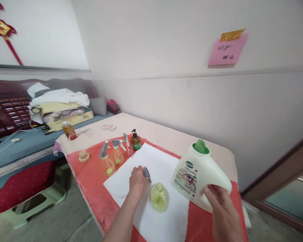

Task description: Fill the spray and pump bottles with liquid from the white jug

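While the left hand [137,179] grips a sprayer head [146,174], the right hand [224,203] clasps the detergent jug [200,174], seemingly preparing to fill the open bottle [159,200]; steady tilting is needed.

Left hand [137,180] and right hand [223,208] of the person, both bare; the left forearm [125,216] is uncovered, slender and smoothly tapered; the right wrist [228,230] also appears bare, though the lower edge crops it.

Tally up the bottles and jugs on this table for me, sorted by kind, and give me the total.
Bottles with spray heads: 3
Pump bottle: 1
Open yellow-green bottle: 1
White-capped amber bottle: 1
Large pale jug: 1
Total: 7
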The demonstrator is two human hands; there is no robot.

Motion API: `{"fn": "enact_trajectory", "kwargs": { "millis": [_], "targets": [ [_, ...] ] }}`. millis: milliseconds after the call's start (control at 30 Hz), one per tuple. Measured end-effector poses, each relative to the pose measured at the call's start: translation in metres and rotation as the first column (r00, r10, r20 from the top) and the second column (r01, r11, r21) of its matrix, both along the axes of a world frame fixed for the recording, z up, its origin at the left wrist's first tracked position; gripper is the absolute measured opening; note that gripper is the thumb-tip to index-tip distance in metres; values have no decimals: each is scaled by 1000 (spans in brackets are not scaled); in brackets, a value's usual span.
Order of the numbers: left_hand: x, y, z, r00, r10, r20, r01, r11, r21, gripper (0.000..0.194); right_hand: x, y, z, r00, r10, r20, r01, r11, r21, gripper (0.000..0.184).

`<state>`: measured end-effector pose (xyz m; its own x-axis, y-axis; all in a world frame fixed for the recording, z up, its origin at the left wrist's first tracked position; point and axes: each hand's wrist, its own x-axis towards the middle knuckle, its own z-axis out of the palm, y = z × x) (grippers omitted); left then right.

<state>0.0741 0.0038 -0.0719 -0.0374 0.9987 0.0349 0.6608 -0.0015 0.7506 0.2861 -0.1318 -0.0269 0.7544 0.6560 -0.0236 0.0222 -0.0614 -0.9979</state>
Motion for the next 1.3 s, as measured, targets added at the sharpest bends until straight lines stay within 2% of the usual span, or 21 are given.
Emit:
{"fn": "enact_trajectory", "kwargs": {
  "millis": [100, 267, 333, 433, 600, 800, 1067, 1300],
  "targets": [
    [3, -6, 12, 997, -42, 72, 40, 999, 29, 20, 1, -2, -2, 999, -16, -43, 16, 1000, -2, 55],
    [13, -27, 44, 960, -148, 236, 127, 987, 99, 4, 5, -1, -10, 991, -11, -136, 22, 996, 85, 51],
    [16, -38, 54, 943, -170, 287, 142, 983, 114, 8, 4, 0, -10, 986, -11, -166, 32, 992, 124, 50],
    [18, -53, 64, 927, -194, 321, 158, 978, 135, 21, -4, -1, -4, 984, 18, -177, 2, 994, 113, 52],
    [13, -64, 71, 863, -259, 433, 195, 963, 187, 47, -21, -8, 10, 976, 203, -85, -195, 977, 90, 42],
    [1, -62, 75, 762, -216, 611, 167, 976, 137, 65, -35, -14, 22, 922, 382, -56, -378, 923, 65, 70],
    [-10, -58, 79, 711, -59, 701, 142, 988, -62, 69, -34, -11, 20, 927, 351, -134, -353, 936, 15, 69],
    [-13, -57, 80, 697, -41, 716, 143, 986, -83, 69, -33, -10, 20, 925, 354, -140, -359, 933, -8, 68]
  ]
}}
